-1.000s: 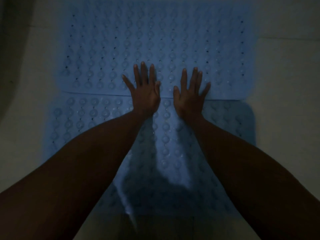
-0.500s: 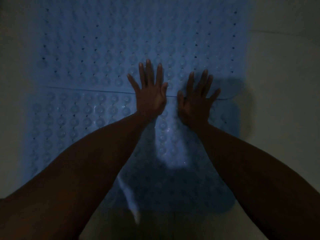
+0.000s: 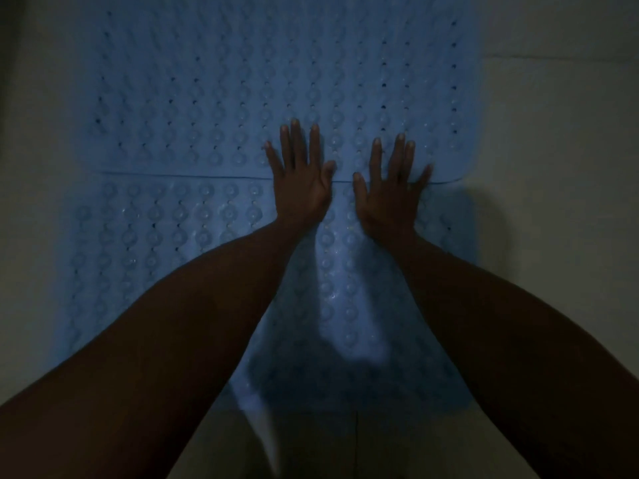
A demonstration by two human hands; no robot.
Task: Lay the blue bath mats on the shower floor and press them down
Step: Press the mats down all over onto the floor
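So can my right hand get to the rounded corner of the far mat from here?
Probably yes: the right hand lies flat beside the far mat's corner, nothing between them.

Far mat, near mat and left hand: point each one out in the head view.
far mat point(image 3: 242, 98), head view: on its bumpy top surface, left of the hands.
near mat point(image 3: 155, 236), head view: on its exposed surface, left of the left forearm.
left hand point(image 3: 301, 188), head view: on the back of the hand.
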